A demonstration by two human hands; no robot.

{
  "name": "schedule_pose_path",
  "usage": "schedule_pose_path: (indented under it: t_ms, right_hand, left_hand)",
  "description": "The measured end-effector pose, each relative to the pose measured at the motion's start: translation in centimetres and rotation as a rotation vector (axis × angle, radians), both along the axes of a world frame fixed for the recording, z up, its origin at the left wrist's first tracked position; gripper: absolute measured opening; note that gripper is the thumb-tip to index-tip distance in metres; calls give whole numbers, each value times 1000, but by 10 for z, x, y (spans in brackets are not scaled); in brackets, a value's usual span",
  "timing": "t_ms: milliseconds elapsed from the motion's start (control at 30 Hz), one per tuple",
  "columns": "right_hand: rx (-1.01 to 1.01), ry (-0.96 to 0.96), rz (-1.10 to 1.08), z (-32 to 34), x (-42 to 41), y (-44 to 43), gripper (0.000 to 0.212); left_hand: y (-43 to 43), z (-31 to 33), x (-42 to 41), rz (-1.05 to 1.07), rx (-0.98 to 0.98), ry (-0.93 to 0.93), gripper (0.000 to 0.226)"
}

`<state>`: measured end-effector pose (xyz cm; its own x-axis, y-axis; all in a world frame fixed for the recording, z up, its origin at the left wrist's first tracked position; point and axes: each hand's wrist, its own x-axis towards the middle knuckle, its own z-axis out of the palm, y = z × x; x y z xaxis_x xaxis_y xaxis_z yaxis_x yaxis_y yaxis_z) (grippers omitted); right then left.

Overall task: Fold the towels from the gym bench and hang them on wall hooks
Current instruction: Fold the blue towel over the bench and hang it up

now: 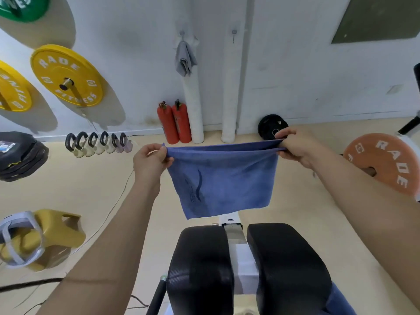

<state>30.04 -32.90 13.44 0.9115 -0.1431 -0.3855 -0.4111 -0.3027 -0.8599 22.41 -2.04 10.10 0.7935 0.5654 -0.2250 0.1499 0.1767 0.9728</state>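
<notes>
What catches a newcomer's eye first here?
The blue cloth towel, held taut by its top corners between the left hand and right hand, hangs centre frame above the black padded bench. Behind, a grey folded towel hangs from a wall hook, right of a yellow weight plate.

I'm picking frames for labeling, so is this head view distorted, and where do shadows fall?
Head view: wide-angle bend, the floor edge bows along the wall; the yellow plate throws a soft shadow down-right on the wall; towel, left hand and right hand fairly sharp, no glare.
</notes>
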Motion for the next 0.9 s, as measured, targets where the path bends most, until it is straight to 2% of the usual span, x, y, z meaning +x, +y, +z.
schedule_pose_path:
  t_ms: [100, 133, 233, 367, 500, 600, 767, 833, 900]
  right_hand:
    - [-36, -163, -47, 11, 13, 15, 31]
    - [-84, -217, -42, 11, 12, 16, 32]
    - [-306, -319, -1, -9, -9, 15, 35]
    - [-574, -203, 48, -85, -78, 5, 24]
    - [-694, 122, 139, -179, -157, -14, 26]
    - [-631, 316, 211, -209, -195, -21, 26]
    - [-303, 327, 175, -202, -200, -26, 38]
    - [-304, 286, 276, -201, -205, -28, 36]
    - [-394, 231, 351, -202, -214, -30, 32]
  left_hand:
    - [10, 10, 21, -8, -14, -56, 14]
    - [12, 10, 23, -8, 33, -55, 19]
    - [14, -9, 14, -36, 166, 21, 7]
    - [7, -81, -38, -121, 253, 281, 23]
    - [-13, -154, -116, -308, 415, 549, 31]
    - [-18, -179, -150, -337, 444, 687, 36]
    - [-22, -187, -158, -400, 573, 757, 28]
    - [-25, -189, -165, -406, 616, 763, 27]
    - [-30, -189, -174, -465, 684, 769, 25]
